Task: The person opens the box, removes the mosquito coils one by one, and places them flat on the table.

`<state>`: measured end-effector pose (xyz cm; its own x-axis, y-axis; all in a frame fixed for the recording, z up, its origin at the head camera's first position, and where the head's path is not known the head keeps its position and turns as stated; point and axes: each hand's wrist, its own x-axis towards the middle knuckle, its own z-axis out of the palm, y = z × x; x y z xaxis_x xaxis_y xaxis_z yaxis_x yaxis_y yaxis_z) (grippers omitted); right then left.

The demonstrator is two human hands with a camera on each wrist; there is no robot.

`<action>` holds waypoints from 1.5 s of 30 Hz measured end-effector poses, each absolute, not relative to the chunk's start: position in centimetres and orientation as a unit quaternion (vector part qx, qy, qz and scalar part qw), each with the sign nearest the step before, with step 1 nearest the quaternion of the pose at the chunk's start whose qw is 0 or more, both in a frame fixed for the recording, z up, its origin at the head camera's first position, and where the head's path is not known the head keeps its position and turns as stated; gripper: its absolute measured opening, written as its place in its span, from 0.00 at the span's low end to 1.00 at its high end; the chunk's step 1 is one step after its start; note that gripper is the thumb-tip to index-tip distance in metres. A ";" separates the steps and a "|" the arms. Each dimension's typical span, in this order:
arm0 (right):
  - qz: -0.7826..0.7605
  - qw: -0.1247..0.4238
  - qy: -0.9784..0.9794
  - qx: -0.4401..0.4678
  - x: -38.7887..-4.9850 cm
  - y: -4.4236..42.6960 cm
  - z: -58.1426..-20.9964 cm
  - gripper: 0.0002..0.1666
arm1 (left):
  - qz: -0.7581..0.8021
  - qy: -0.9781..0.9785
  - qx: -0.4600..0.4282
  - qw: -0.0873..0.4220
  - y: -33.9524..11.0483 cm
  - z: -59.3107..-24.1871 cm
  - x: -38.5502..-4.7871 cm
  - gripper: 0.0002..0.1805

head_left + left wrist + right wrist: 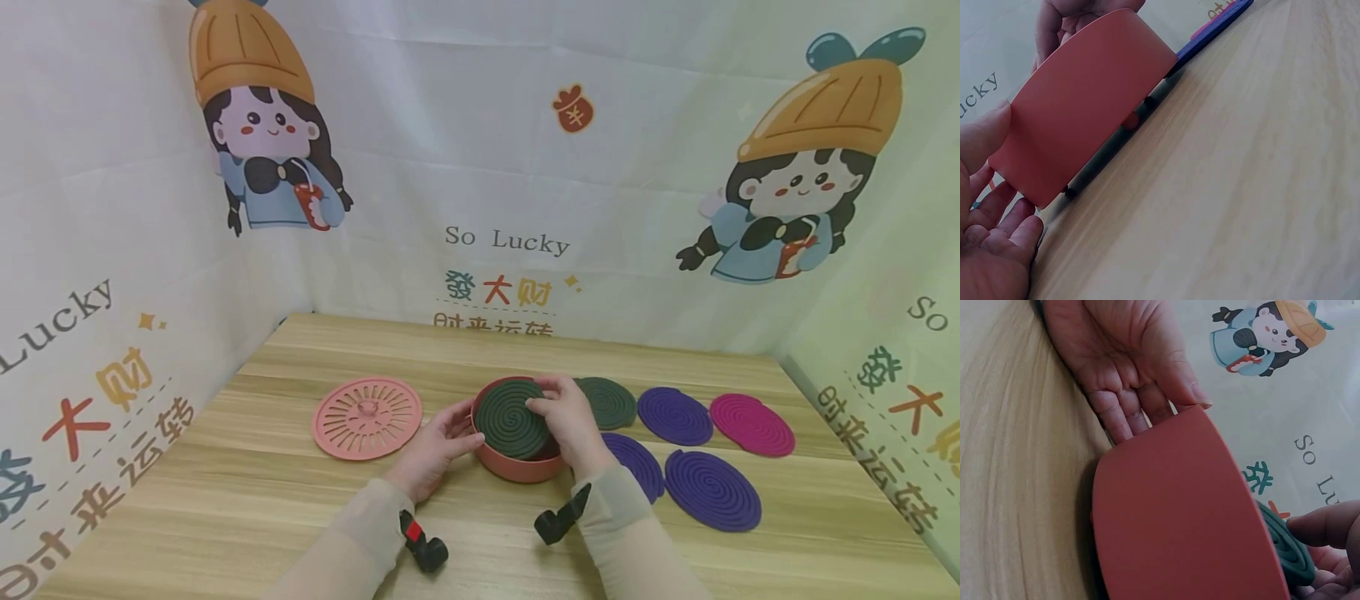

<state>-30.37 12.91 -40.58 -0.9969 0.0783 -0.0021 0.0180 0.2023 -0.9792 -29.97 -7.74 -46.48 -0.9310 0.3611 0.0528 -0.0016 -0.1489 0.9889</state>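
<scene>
A round red tin (517, 471) stands on the wooden table. My left hand (433, 448) holds its left side, the thumb at the rim and the other fingers round the wall. My right hand (576, 421) pinches a dark green mosquito coil (510, 419) at its right edge, thumb on top. That coil lies tilted in the tin's mouth, its right side raised; in the right wrist view the green coil (1285, 547) shows past the rim. The inside of the tin is mostly hidden by the coil.
Left of the tin lies a pink slotted lid (367, 418) with a knob. To the right are another green coil (609, 403), purple coils (675, 416) (712, 490) (637, 467) and a magenta coil (752, 424). A printed cloth (510, 167) hangs round the table.
</scene>
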 end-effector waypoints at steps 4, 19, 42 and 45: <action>0.609 0.014 -0.793 -0.023 -30.2 13.0 -40.2 0.26 | 0.746 0.640 0.139 0.123 -7.8 -46.5 -30.0 0.35; 0.640 -0.007 -0.768 0.004 -29.9 13.1 -40.4 0.38 | 0.746 0.638 0.140 0.127 -7.8 -46.4 -30.1 0.35; 0.718 0.037 -0.695 -0.011 -31.4 11.1 -40.6 0.35 | 0.779 0.610 0.120 0.088 -7.6 -46.3 -30.2 0.51; 0.755 0.026 -0.655 -0.019 -31.2 12.0 -39.9 0.36 | 0.780 0.606 0.130 0.085 -7.5 -46.4 -30.2 0.49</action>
<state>-31.22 12.03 -39.87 -0.9979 0.0640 0.0057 -0.0147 -0.1413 -0.9899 -30.22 -7.54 -46.41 -0.9518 0.2899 0.1004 0.0257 -0.2506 0.9677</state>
